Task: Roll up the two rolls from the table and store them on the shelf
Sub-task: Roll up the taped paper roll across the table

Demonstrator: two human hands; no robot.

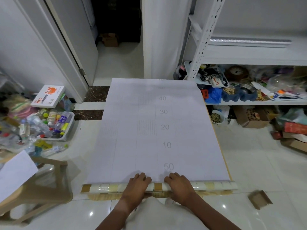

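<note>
A wide sheet lies unrolled on the table, white backing up, printed with grid lines and the numbers 10 to 50. Its near end is wound into a thin roll showing a beige and brown tile pattern. My left hand and my right hand rest side by side on the middle of that roll, fingers curled over its far side onto the sheet. A silver roll lies on the upper board of the white metal shelf at the right.
The shelf's lower boards hold clutter: a clock, bowls, bags. Cardboard boxes stand on the floor below. At left are a tray of plastic bottles, a white box and a wooden stool. An open doorway lies ahead.
</note>
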